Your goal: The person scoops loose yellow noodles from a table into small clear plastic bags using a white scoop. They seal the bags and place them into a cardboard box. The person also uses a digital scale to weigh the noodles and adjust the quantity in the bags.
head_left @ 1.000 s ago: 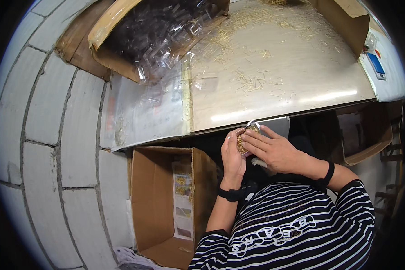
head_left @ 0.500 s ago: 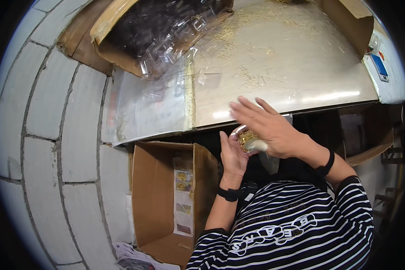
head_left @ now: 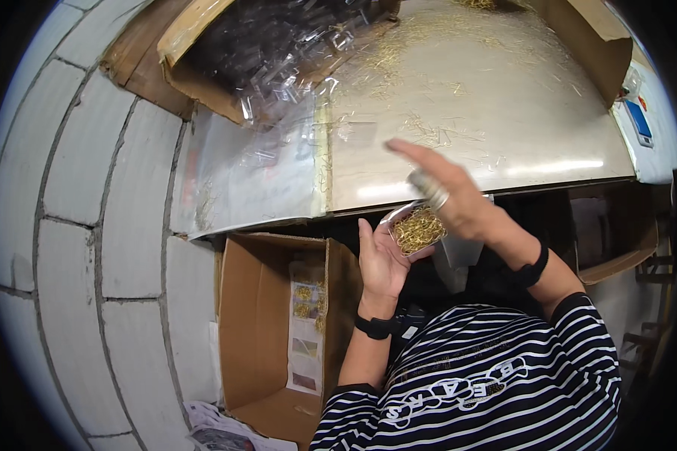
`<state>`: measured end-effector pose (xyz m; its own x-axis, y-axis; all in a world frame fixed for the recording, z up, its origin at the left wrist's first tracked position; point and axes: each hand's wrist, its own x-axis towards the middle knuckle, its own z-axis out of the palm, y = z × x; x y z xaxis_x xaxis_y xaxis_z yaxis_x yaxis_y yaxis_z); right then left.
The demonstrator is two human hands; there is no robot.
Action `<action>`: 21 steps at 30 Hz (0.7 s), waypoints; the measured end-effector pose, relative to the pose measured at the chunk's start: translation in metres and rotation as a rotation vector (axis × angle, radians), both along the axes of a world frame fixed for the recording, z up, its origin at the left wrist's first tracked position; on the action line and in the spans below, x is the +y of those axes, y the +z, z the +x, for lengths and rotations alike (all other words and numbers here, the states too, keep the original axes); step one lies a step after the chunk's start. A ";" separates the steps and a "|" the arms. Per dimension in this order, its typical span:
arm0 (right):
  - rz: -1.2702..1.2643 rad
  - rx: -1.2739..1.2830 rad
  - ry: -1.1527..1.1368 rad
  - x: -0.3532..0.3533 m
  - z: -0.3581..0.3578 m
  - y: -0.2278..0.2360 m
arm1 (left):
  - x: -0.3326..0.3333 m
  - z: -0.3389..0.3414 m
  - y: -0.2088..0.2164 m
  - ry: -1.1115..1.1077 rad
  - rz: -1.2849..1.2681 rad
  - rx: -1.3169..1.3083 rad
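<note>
My left hand (head_left: pixel 384 264) is held palm up below the table's front edge, its fingers around a small clear plastic box (head_left: pixel 418 231). Thin gold-coloured metal pieces, like pins or hooks, fill this box. My right hand (head_left: pixel 459 197) hovers just above and to the right of it, turned edge-on and somewhat blurred. Its fingers stretch out toward the table, with nothing seen in them. A pale wrap (head_left: pixel 429 188) covers one of its digits.
Loose gold pieces (head_left: pixel 429 134) lie scattered over the table (head_left: pixel 519 113). At its far left, a cardboard box (head_left: pixel 203 90) on its side spills clear plastic boxes (head_left: pixel 278 79). An open carton (head_left: pixel 259 331) stands below left, beside a block wall (head_left: pixel 75 263). A blue-screened device (head_left: pixel 639 122) lies far right.
My right hand has lifted off the plastic box and turned edge-on, uncovering the gold pieces inside. My left hand keeps its hold and has shifted slightly left.
</note>
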<state>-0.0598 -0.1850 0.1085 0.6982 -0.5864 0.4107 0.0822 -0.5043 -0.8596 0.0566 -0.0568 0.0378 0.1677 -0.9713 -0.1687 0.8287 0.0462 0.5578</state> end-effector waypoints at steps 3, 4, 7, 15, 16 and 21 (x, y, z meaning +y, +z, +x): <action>0.166 -0.055 -0.104 -0.016 -0.013 -0.009 | 0.003 0.002 0.000 0.062 0.040 -0.040; 0.211 -0.018 -0.113 -0.019 -0.018 -0.013 | 0.004 0.003 -0.001 0.077 0.053 -0.058; 0.239 0.091 -0.062 -0.014 -0.025 -0.026 | 0.007 0.005 -0.003 0.113 0.057 -0.104; 0.225 0.096 -0.026 -0.001 -0.011 -0.030 | 0.017 0.031 0.021 0.183 0.114 -0.166; 0.193 0.103 -0.019 -0.001 -0.011 -0.030 | 0.026 0.044 0.025 0.195 0.103 -0.135; 0.276 0.065 0.031 -0.001 -0.012 -0.037 | 0.090 0.120 0.051 0.389 0.170 -0.241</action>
